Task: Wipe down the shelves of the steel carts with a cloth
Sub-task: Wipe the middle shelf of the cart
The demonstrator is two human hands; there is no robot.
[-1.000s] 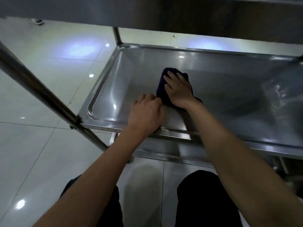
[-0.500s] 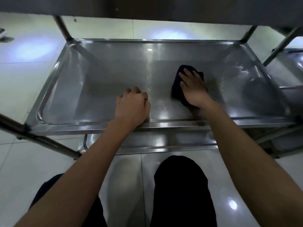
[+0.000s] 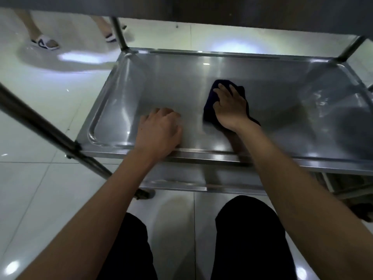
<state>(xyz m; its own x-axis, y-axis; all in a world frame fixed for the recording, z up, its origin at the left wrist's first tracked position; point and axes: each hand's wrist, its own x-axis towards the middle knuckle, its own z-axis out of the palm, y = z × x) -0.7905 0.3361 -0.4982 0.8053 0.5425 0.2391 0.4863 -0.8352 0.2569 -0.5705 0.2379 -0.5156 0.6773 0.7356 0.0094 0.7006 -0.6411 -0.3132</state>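
Observation:
The middle shelf point(image 3: 201, 155) of a steel cart is a shallow tray under my hands. A dark blue cloth point(image 3: 208, 112) lies on it, right of centre. My right hand point(image 3: 230, 108) presses down on the cloth with fingers spread and nearly straight; most of the cloth is hidden beneath the palm. My left hand point(image 3: 159, 130) rests on the tray just inside the front rim, left of the cloth, fingers curled under and holding nothing. The right part of the shelf shows wet streaks point(image 3: 321, 100).
The underside of the upper shelf point(image 3: 201, 9) hangs close overhead. A lower shelf point(image 3: 181, 183) sits below. A slanted steel post point(image 3: 40, 128) crosses at left. Another person's sandalled feet point(image 3: 45, 43) stand on the white tiled floor at far left. My knees point(image 3: 248, 229) are in front.
My right hand slid the cloth to the right, away from my left hand. The left hand stays near the front rim. The view shifted and another person's feet came into sight.

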